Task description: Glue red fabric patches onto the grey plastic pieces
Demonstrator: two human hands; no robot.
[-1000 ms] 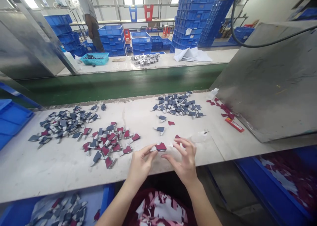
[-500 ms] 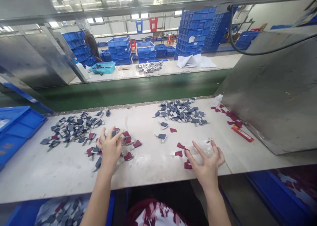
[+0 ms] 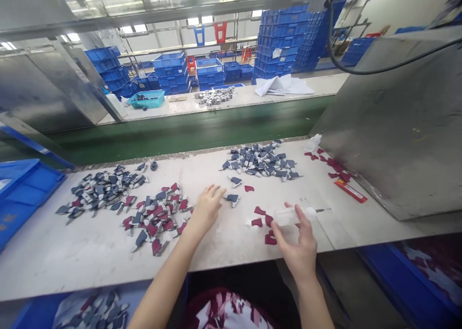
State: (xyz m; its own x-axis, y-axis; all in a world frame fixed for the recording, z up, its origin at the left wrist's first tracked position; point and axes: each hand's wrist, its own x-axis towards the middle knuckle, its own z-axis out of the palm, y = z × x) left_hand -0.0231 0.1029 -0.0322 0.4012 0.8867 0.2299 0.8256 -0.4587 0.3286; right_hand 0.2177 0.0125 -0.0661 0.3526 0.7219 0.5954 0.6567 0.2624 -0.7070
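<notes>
My right fingers (image 3: 299,222) curl around a clear plastic needle-tipped syringe (image 3: 288,216); my left fingers (image 3: 213,193) lie open, just beside a small slate-grey moulded piece (image 3: 233,198).

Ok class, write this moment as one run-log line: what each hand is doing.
left hand: open, nothing visible held, near grey piece | right hand: holding clear applicator | nearby: maroon pieces on bench

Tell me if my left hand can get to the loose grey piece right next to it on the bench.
Probably yes: the left hand lies just beside the loose grey piece on the white bench top, and nothing appears to stand between them.
</notes>
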